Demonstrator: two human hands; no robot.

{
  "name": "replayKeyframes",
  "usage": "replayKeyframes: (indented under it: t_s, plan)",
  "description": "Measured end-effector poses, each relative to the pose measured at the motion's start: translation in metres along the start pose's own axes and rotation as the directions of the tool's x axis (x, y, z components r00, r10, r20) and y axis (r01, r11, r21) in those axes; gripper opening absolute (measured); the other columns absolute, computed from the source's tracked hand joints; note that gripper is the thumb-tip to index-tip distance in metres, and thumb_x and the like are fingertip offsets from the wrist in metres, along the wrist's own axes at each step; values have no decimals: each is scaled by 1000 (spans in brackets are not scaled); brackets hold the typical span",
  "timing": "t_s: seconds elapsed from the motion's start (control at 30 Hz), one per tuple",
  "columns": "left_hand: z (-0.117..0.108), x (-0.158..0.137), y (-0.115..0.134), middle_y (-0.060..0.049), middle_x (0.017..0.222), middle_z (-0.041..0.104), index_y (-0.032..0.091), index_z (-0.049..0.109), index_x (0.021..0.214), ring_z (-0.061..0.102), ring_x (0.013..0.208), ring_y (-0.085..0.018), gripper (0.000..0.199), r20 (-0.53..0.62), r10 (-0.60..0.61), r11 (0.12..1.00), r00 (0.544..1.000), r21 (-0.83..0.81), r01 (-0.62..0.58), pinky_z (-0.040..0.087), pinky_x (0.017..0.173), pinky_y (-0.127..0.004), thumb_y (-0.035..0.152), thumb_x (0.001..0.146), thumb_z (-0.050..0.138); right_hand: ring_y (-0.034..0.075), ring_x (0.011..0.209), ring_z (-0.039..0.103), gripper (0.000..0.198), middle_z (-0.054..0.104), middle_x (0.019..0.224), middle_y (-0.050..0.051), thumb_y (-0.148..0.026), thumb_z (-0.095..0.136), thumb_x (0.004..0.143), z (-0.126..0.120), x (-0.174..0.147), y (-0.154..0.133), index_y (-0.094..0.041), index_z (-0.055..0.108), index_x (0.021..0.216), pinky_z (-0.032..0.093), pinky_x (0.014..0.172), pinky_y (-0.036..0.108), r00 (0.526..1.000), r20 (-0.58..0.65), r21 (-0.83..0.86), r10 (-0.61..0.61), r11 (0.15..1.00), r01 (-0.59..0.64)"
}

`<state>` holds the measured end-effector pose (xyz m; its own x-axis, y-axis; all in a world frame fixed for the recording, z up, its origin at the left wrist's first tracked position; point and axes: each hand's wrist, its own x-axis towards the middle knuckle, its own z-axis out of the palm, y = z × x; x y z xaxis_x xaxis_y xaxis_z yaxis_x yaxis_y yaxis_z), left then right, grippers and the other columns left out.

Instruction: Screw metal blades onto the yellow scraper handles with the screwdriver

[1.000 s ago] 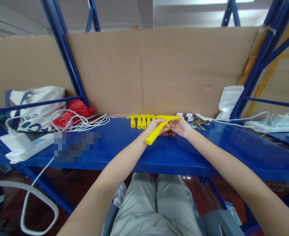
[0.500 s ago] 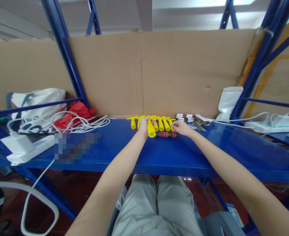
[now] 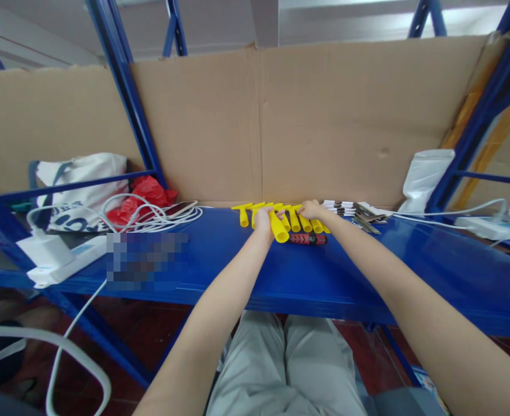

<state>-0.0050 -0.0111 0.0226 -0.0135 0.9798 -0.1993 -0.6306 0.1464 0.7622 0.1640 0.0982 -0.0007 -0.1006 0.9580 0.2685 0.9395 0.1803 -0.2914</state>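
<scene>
While one yellow T-shaped handle is in hand, the rest of the batch lies in a row

Across the blue worktop [image 3: 220,254], backed by a cardboard panel [image 3: 194,127], the work looks partway along at most. A row of yellow T-shaped handles [image 3: 295,223] lies near the panel, crossbars toward it and hollow ends toward the person; one handle is out in front of the row. Which pieces in the row are finished and which are left cannot be told, since none shows a clear difference. The parts to the right look unused, as a judgement: flat black-and-white pieces [image 3: 338,207] in stacks, and thin metal strips [image 3: 366,221] fanned beside them.

The left hand [image 3: 262,219] is closed around the handle in front [image 3: 279,229], its open end angled toward the person. The right hand [image 3: 311,209] is over the row with its fingers partly curled, the fingertips at the crossbar of one handle; whether they grip it or only touch it cannot be told.

Just below the row, to the right of the held handle, lies a red-and-black tool grip [image 3: 309,238]. Smallest are some pale bits [image 3: 349,219] near the metal strips, too small to identify
</scene>
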Motion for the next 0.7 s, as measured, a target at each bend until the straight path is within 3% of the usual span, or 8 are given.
replayKeyframes:
  t_s: [0.37,0.7]
  plan:
    - [2,0,-4,-1,52,60,7,50,115,45,34,-10,33,24,1,1000,1000,-26,0,39,43,-20,14,85,37,39,109,51,10,66,88,17,-24,66,71,13,13,-11,-21,73,78,38,90,59,998,55,-127,12,992,-5]
    - [4,-1,-5,-5,61,64,8,57,108,51,40,-11,30,-25,-25,994,999,-104,22,40,45,-21,14,83,43,37,118,47,28,65,105,17,-31,63,75,12,3,-15,-19,70,100,39,95,53,994,103,-200,18,980,3]
